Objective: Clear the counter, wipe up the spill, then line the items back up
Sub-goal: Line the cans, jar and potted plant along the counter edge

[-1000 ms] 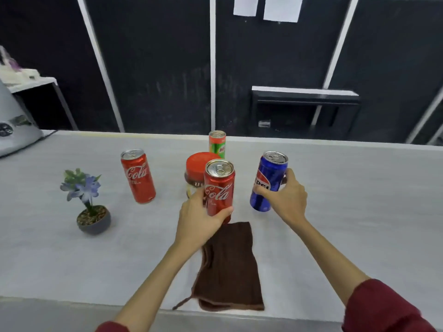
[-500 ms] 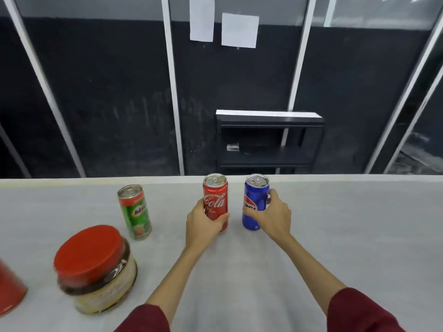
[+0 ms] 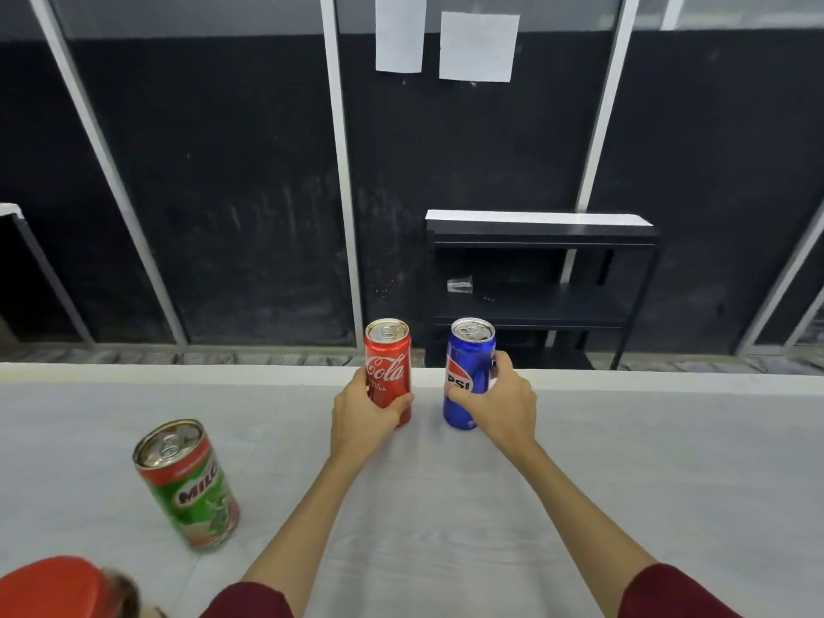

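Observation:
My left hand (image 3: pixel 363 414) grips a red Coca-Cola can (image 3: pixel 387 365) that stands upright near the far edge of the grey counter (image 3: pixel 624 461). Just to its right, my right hand (image 3: pixel 504 403) wraps a blue Pepsi can (image 3: pixel 466 372), also upright on the counter. A small gap separates the two cans. A green Milo can (image 3: pixel 189 483) stands alone at the near left. The red lid of a jar (image 3: pixel 53 588) shows at the bottom left corner. The brown cloth and the second Coca-Cola can are out of view.
Beyond the counter's far edge stands a black shelf unit (image 3: pixel 541 278) with a clear plastic cup (image 3: pixel 459 285) on it, against a dark panelled wall. Two white papers (image 3: pixel 479 46) hang on the wall. Bare counter stretches to the right of the Pepsi can.
Both hands have carried the Coca-Cola and Pepsi cans forward to the counter's far edge. The view followed, so the Milo can and jar slid down-left and the cloth left the frame.

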Demonstrator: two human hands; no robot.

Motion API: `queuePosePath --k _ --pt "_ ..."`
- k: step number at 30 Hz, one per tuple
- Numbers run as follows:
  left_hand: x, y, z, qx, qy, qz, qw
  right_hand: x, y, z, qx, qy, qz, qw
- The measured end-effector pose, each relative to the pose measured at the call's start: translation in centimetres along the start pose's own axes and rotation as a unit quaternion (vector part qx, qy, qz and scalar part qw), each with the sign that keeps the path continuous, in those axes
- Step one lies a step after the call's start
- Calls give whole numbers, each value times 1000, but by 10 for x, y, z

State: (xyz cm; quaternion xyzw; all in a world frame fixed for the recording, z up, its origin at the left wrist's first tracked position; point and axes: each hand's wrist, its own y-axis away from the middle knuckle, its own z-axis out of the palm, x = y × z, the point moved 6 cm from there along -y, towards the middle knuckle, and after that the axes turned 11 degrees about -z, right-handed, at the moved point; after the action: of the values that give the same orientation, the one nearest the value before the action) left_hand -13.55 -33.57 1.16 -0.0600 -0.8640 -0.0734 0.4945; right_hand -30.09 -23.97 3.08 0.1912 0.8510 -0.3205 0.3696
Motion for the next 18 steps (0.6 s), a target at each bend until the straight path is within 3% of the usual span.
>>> queuePosePath --k 9,12,15,18 --pt "-2 3 3 -21 4 -29 999 18 -1 3 7 37 18 999" --pt "10 40 -13 26 20 -12 999 0 21 -18 102 41 -3 994" --pt "31 93 -44 41 38 64 996 -40 58 -30 197 -23 -97 975" --pt "36 144 -105 61 12 141 988 -76 77 -5 107 -111 -116 981"
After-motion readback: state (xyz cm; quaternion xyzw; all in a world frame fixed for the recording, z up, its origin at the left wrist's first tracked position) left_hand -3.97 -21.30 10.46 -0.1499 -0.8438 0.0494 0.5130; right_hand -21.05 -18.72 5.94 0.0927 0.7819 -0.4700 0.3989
